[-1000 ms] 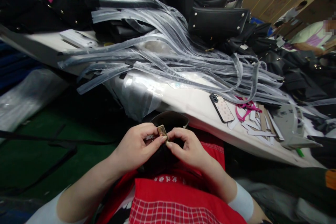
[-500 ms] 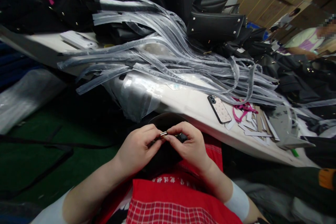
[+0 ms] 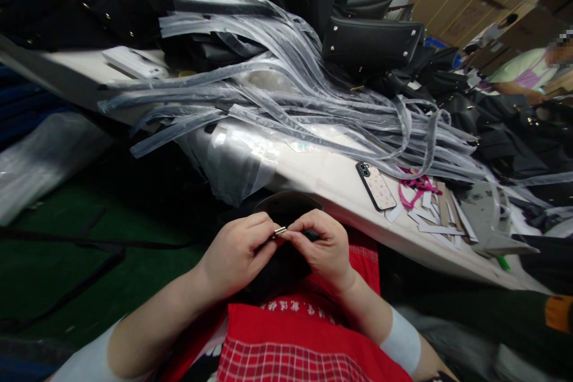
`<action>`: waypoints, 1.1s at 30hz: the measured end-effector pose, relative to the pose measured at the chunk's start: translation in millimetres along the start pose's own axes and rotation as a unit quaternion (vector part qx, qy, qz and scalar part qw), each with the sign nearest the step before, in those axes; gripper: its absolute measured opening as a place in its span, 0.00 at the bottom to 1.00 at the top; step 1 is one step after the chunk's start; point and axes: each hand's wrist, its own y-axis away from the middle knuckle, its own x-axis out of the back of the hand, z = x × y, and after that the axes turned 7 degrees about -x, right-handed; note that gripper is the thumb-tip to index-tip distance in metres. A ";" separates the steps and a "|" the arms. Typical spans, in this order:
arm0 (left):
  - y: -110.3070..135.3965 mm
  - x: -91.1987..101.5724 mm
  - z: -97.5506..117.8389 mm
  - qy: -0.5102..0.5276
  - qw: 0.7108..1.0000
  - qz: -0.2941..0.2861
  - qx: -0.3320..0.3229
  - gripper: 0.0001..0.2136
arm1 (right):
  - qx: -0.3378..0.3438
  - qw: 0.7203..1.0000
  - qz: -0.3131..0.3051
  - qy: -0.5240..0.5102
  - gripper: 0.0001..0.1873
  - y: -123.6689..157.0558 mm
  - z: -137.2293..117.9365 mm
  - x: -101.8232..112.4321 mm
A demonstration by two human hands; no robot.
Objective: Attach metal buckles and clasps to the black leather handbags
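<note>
In front of my red apron [image 3: 290,334], both hands meet at a small shiny metal fitting [image 3: 280,231], apparently a buckle. My left hand [image 3: 237,253] is closed, thumb and forefinger pinching its left side. From the other side, my right hand [image 3: 322,245] is closed too, its fingertips pressed against the fitting's right end. A piece of black material [image 3: 308,234] shows by the right fingers. Beneath the hands lies a dark item [image 3: 282,268] on my lap; its shape is mostly lost in shadow.
Plastic-wrapped straps [image 3: 286,101] spread over the white table [image 3: 308,167]. A phone [image 3: 376,187], pink ribbon [image 3: 418,188] and paper strips [image 3: 441,215] lie near its edge. Black bags [image 3: 371,45] are heaped behind. A co-worker [image 3: 523,74] is at the far right.
The metal fitting has tilted slightly, its right end now higher, and shifted a little to the right. Both hands keep their pinch. The view has moved slightly.
</note>
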 end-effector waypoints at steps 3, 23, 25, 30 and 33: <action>-0.2 -1.0 1.7 0.002 1.000 0.004 0.003 0.08 | 0.028 1.000 0.001 0.010 0.07 -0.9 1.6 -2.1; -3.7 -3.8 1.8 -0.055 0.997 -0.031 0.037 0.07 | 0.189 0.964 -0.113 0.146 0.02 -19.7 -8.3 21.6; -4.1 -3.5 2.1 -0.072 0.996 -0.035 0.036 0.07 | 0.199 0.956 -0.131 0.174 0.02 -23.6 -11.6 23.8; -6.2 -2.7 0.7 -0.099 0.993 -0.047 0.034 0.08 | 0.237 0.923 -0.165 0.255 0.06 -32.9 -18.1 25.0; -6.5 -2.8 -0.4 -0.102 0.993 -0.056 0.034 0.08 | 0.251 0.907 -0.180 0.285 0.08 -35.8 -18.1 24.3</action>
